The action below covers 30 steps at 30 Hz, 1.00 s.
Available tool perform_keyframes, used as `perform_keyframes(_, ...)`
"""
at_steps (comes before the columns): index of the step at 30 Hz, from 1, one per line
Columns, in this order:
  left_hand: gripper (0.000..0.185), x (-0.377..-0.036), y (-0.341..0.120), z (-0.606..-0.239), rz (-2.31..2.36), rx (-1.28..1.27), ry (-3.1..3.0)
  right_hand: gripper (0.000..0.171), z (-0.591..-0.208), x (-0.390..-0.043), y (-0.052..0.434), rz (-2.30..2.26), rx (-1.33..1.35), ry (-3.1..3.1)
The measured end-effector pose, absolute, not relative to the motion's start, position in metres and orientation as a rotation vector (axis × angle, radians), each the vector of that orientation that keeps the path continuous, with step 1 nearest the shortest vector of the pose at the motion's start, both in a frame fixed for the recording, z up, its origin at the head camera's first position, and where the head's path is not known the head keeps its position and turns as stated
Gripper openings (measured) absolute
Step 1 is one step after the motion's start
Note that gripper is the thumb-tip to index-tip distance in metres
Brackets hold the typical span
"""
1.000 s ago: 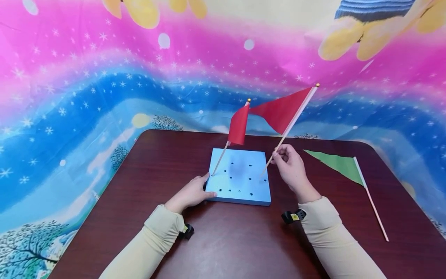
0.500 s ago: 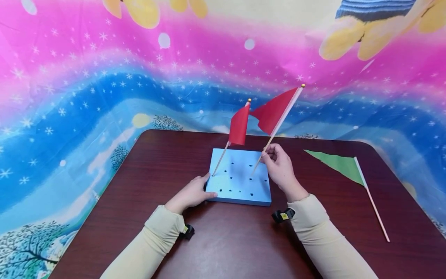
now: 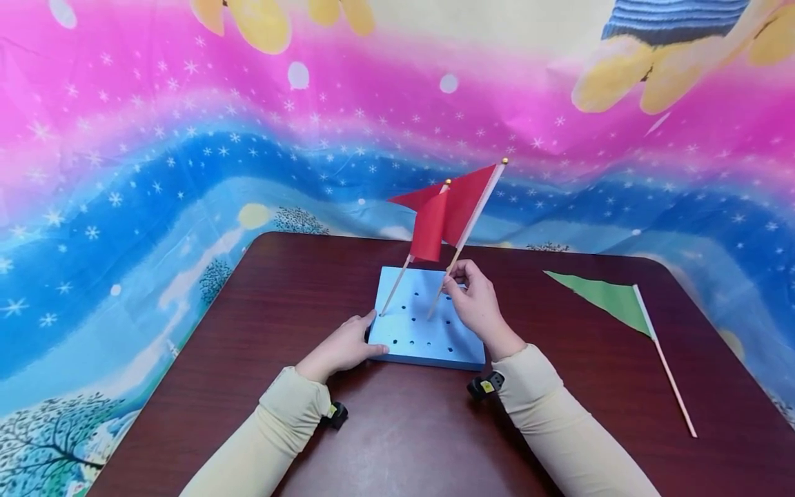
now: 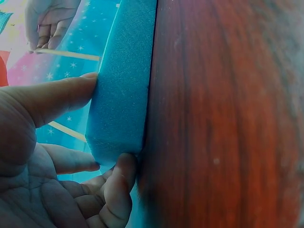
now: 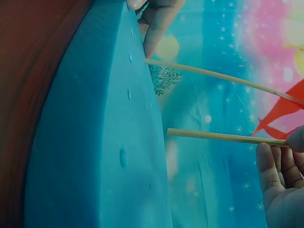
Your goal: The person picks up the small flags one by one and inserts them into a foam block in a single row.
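Red flag [image 3: 468, 207] leans rightward over blue board [image 3: 428, 331], stick [image 5: 213, 136] tip just clear of surface; second flag [image 3: 428, 228] planted to left. Right hand [image 3: 477, 300] pinches bare wood below cloth [image 3: 479, 185]; left hand [image 3: 344, 345] grips board's near left corner. Probably light, stick stiff, cloth soft, crease-prone; best held low on wood.
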<state>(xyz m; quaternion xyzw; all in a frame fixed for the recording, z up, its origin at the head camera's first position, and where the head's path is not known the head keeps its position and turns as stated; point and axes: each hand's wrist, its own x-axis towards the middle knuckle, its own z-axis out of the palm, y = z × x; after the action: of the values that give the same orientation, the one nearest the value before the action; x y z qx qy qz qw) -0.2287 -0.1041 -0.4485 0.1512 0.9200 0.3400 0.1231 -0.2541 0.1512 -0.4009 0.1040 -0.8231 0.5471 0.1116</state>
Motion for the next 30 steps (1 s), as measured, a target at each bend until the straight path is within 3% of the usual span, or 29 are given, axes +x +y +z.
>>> perform_keyframes(30,0.087,-0.229,-0.102,-0.445,0.958,0.433,2.687,0.014,-0.413,-0.257,0.132,1.525,0.410,-2.403)
